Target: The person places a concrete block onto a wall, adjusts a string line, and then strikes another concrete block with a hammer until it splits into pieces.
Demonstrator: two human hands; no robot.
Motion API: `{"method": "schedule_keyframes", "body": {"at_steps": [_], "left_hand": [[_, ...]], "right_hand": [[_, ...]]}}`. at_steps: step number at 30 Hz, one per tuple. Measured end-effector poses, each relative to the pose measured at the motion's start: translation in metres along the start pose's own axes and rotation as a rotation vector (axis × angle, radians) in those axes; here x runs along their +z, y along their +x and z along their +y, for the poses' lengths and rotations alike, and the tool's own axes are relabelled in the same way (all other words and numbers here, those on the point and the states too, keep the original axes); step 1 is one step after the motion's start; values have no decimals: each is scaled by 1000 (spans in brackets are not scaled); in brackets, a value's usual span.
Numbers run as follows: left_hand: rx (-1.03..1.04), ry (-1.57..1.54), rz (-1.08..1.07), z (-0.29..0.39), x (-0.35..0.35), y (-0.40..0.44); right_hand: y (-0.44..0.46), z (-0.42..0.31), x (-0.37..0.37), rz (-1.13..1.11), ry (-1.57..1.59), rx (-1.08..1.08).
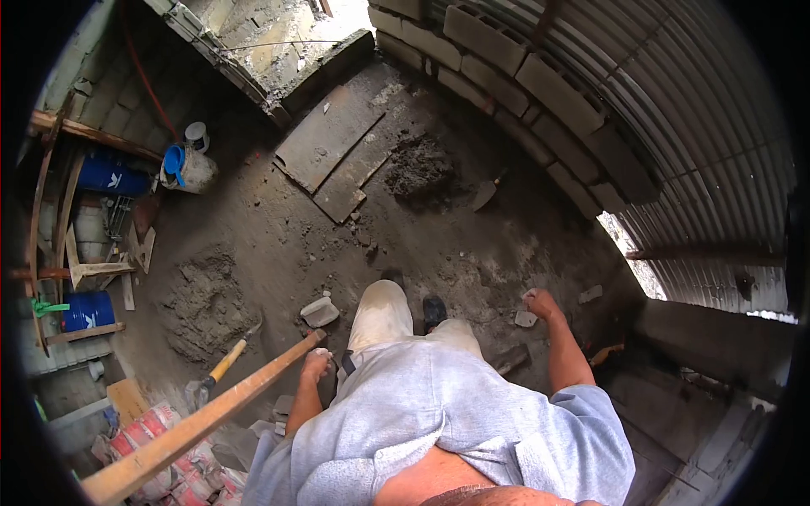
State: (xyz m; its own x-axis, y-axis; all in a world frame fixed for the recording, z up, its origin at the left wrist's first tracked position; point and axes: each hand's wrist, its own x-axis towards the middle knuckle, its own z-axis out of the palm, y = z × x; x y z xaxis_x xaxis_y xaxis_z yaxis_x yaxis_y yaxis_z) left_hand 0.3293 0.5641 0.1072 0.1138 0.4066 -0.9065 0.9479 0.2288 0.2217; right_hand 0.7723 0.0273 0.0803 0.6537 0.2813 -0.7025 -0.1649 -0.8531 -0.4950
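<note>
- One grey shirt is lying nearest the camera, above two pale trouser legs and two dark shoes.
- One timber length is extending from the lower left corner; its far end is pointing at the ground just beside the left hand.
- Left hand: fingers are curling, with something pale showing at the tips; whether they are gripping it cannot be told.
- Right hand: fingers are bending above one grey block fragment, which is sitting right of the legs. Contact or grip cannot be told.
- Two loose block pieces are lying on the ground: one pale piece left of the legs, one smaller piece beyond the right hand.
- Two boards are lying side by side, near one dark wet heap and one trowel.
- One sandy heap is occupying the left; one yellow-handled tool is resting near it.
- One bucket is standing with one blue jug at its mouth.
- Two blue containers are showing white marks, too small for reading.
- Red-and-white bags are piling at lower left; their number and print are unclear.
</note>
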Motion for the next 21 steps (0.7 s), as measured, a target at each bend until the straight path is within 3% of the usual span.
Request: {"method": "schedule_keyframes", "body": {"at_steps": [2, 4, 8, 10, 11, 13, 17, 21], "left_hand": [[-8, -13, 3, 29, -10, 15], [-11, -31, -3, 67, -20, 33], [-34, -160, -131, 120, -45, 133], [-35, -201, -143, 168, -64, 168], [-24, -219, -130, 195, -77, 179], [43, -249, -84, 252, -106, 196], [257, -233, 13, 364, -170, 186], [372, -466, -30, 433, -223, 192]], "right_hand": [[21, -33, -9, -9, -7, -3], [46, -56, -18, -44, -54, 176], [91, -67, -36, -61, -266, 139], [127, -26, -46, -124, -627, -282], [120, -57, -60, -139, -657, -278], [110, -146, -65, -168, -264, 256], [152, -242, -64, -171, -84, 326], [239, -294, -54, -240, -236, 135]]}}
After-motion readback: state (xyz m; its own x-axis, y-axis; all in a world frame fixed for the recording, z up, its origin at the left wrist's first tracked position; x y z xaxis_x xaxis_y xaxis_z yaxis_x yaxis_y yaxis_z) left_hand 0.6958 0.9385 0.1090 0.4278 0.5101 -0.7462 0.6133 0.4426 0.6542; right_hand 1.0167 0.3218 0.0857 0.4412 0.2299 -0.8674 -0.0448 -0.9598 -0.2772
